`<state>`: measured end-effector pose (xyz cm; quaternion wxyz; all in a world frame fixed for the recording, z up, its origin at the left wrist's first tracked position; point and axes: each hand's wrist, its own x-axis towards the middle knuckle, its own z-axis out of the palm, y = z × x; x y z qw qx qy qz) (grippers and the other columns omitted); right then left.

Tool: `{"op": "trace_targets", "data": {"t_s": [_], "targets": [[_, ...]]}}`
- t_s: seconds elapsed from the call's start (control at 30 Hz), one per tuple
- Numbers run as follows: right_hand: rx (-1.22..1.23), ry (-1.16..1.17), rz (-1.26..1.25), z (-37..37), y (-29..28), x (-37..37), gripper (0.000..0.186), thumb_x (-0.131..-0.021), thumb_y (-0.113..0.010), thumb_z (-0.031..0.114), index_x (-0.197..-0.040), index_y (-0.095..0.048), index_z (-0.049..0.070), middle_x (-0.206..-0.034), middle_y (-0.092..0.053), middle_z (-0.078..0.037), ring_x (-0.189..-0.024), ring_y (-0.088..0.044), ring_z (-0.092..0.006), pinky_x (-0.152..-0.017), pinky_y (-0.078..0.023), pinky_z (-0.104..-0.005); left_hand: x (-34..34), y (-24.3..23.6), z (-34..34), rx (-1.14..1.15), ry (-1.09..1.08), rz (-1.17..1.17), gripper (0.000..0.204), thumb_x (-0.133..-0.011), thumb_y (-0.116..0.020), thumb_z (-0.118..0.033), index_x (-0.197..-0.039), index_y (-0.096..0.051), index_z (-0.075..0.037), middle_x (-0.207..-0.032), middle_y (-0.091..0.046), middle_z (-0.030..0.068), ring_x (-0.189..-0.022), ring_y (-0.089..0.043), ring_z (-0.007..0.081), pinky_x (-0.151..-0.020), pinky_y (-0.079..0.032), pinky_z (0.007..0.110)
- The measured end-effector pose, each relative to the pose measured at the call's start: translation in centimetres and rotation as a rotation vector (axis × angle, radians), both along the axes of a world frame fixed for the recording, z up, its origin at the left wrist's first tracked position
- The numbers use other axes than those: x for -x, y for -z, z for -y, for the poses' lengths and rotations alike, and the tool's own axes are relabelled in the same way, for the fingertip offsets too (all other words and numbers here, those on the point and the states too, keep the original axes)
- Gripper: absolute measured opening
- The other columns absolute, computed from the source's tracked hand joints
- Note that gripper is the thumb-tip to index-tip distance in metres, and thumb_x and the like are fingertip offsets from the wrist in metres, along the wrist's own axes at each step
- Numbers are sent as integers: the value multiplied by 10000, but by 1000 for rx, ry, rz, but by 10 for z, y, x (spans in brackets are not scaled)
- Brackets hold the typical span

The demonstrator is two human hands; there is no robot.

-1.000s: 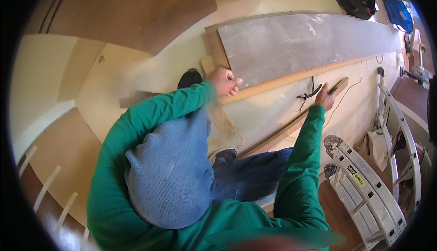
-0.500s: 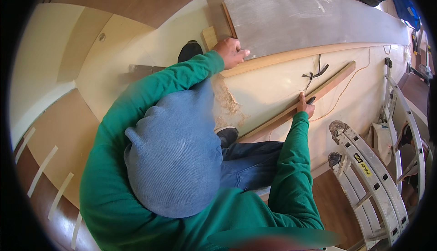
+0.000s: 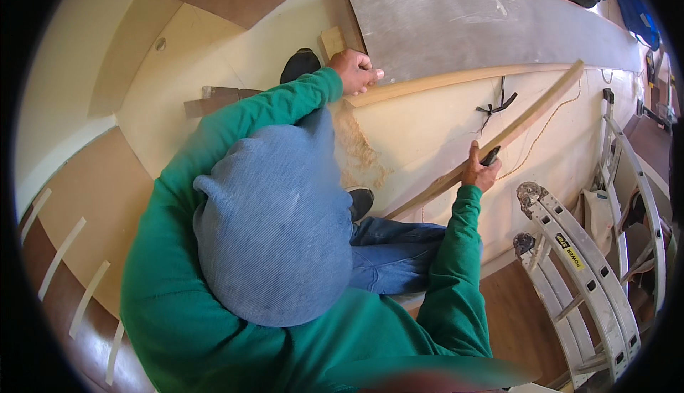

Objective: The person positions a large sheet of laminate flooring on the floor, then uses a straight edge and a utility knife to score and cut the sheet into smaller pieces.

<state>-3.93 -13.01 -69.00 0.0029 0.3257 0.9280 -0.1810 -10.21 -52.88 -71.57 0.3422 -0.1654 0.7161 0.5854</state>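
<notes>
Head view: the wooden strip [image 3: 536,110] is in your right hand [image 3: 482,169], closed around it together with a small black object [image 3: 491,155] whose kind you cannot make out. From that hand the strip slants forward to the right and back toward your knees. Just ahead of your right hand is a black strap [image 3: 490,110]; to its right, a thin twisted cord [image 3: 541,128]. Your left hand [image 3: 354,72] is at the near corner of the grey board [image 3: 491,26], fingers curled; whether they pinch anything, you cannot tell. Left of that hand is a black shoe [image 3: 301,65]; below it, sawdust [image 3: 358,143]. Well right of your right hand is a metal ladder [image 3: 586,272].
</notes>
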Motion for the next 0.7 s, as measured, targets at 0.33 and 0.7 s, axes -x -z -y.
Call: {"op": "trace_targets", "data": {"t_s": [0.33,0.7], "targets": [[7,-572,-172,94,-17,9,768,-775,-849,533,-1314,-598,46,-1043,-701,-131,-928,-660,-320,-827,-538,-442,7,4,27,-172,-216,113,348,-929,-765,-305,-1118,-629,-47,-988,-720,68,-789,-684,135,-657,-566,273],[63,-794,-176,130,-23,44,937,-771,-860,506,-1496,-488,43,-1081,-716,-147,-945,-664,-311,-847,-543,-414,39,-3,17,-6,-221,-152,259,-976,-681,-253,-1048,-628,-9,-934,-733,116,-771,-703,163,-647,-569,295]]}}
